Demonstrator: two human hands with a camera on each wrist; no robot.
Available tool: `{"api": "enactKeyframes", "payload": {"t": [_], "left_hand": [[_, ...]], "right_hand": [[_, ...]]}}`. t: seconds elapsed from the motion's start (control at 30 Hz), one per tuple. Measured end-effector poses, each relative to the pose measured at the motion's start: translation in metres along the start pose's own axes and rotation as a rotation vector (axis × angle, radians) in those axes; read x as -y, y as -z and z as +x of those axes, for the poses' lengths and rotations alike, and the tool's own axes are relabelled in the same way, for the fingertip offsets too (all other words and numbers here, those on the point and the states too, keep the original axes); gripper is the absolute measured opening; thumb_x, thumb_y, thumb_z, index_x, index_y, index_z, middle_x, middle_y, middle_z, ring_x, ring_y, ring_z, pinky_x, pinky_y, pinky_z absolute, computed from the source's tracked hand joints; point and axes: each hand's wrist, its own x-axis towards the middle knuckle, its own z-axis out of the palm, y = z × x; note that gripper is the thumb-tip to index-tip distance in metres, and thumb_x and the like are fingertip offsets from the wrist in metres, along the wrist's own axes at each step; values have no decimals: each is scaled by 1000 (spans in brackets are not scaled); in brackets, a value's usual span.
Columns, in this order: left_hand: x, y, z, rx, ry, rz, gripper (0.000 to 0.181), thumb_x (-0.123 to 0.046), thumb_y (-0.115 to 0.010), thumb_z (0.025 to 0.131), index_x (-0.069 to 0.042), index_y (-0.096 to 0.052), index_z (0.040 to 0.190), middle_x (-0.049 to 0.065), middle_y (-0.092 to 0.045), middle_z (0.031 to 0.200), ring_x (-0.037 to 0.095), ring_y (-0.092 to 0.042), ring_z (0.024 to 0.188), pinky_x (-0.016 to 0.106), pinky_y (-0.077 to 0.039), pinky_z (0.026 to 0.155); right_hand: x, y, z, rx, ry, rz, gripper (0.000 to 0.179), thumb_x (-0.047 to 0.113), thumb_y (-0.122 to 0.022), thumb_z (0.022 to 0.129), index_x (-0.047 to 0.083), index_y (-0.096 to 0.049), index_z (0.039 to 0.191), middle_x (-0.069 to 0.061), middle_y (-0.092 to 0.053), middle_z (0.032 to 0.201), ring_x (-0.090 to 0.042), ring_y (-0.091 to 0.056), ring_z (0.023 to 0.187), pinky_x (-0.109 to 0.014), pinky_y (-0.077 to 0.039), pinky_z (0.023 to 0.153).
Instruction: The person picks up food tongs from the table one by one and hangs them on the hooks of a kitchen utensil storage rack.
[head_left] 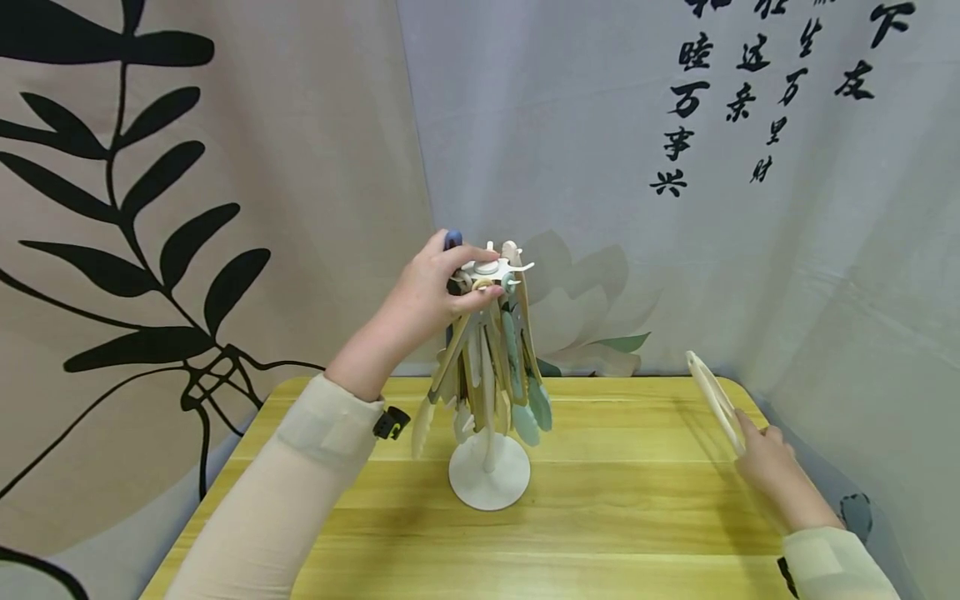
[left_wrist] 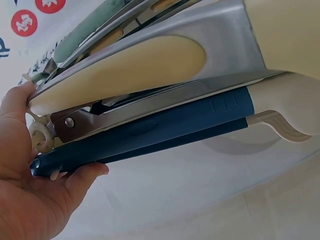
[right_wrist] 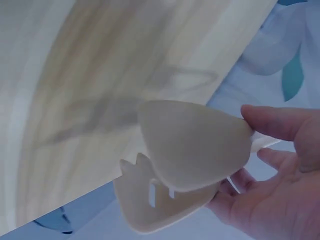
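Observation:
A white utensil rack (head_left: 489, 475) with a round base stands on the table, hung with several tongs in yellow, green and cream. At its top, my left hand (head_left: 435, 287) grips the hook ring (head_left: 487, 268) between thumb and fingers. In the left wrist view, dark blue-handled tongs (left_wrist: 150, 131) and yellow-handled metal tongs (left_wrist: 135, 67) hang beside that palm. Off to the right, my right hand (head_left: 783, 475) holds a pair of cream tongs (head_left: 711, 392) raised over the table's edge. One tong head (right_wrist: 195, 145) is solid; the other is slotted and toothed.
The light wooden table (head_left: 630, 492) has its back edge close to a pale curtain (head_left: 562, 133) printed with black characters. Large black plant shapes (head_left: 142, 217) mark the curtain on the left. The table's right edge runs near the hanging cloth.

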Motion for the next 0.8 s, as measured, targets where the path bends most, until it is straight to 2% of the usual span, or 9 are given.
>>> {"api": "enactKeyframes", "payload": {"t": [0.17,0.33,0.57,0.8], "left_hand": [[0,0,0,2,4,-5,43,-40,-70,83,-28,-62,124,5,-47,108,19,-50,91,31,-46,78],[0,1,0,1,4,-8,43,-39,-71,83,-27,-63,123,4,-46,108,19,-50,91,31,-46,77],[0,1,1,1,-1,0,42,-39,-70,83,-27,-63,123,4,-46,106,19,-49,88,31,-46,74],[3,0,1,-12,-17,-14,41,-36,-72,83,-26,-64,122,4,-47,106,19,-49,89,31,-45,76]], "right_hand": [[16,-2,-2,-116,89,-10,88,1,-60,81,4,-6,151,-43,-30,118,-63,-36,99,-59,-41,68],[37,-3,-7,-168,137,15,91,2,-62,83,11,-4,153,-40,-31,121,-60,-36,100,-55,-42,62],[66,-5,-14,-285,229,47,90,1,-62,85,15,-7,153,-38,-33,123,-58,-37,103,-62,-40,72],[95,-7,-20,-372,285,87,92,1,-63,85,22,-6,154,-36,-33,125,-56,-35,108,-60,-41,73]]}}
